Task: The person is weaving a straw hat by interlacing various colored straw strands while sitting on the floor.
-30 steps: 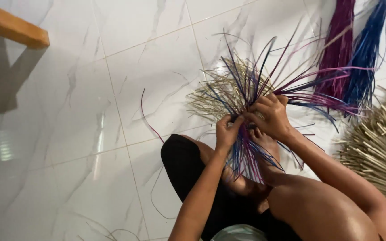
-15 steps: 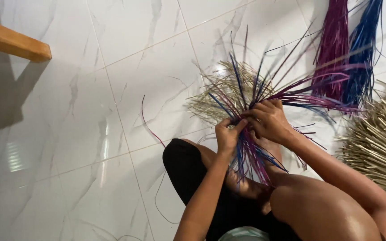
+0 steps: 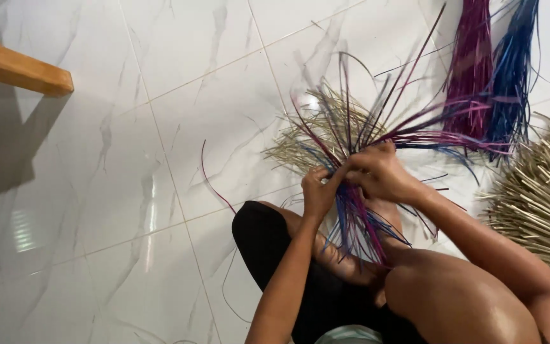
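I sit on a white marble floor with a half-woven piece of blue, purple and straw-coloured strips (image 3: 351,137) held over my knees. My left hand (image 3: 318,191) pinches the strips at the centre of the weave from below. My right hand (image 3: 380,172) closes over the same knot of strips from the right, its fingers curled around them. Loose ends fan out upward and hang down between my legs.
Bundles of purple strips (image 3: 472,64) and blue strips (image 3: 510,70) lie on the floor at the top right. A round straw-coloured woven piece (image 3: 542,191) sits at the right edge. A wooden ledge (image 3: 20,70) juts in at the top left. A single purple strip (image 3: 214,185) lies on the tiles.
Both hands stay on the weave, working the strips; the hands and the fanned ends have shifted only slightly in the view.
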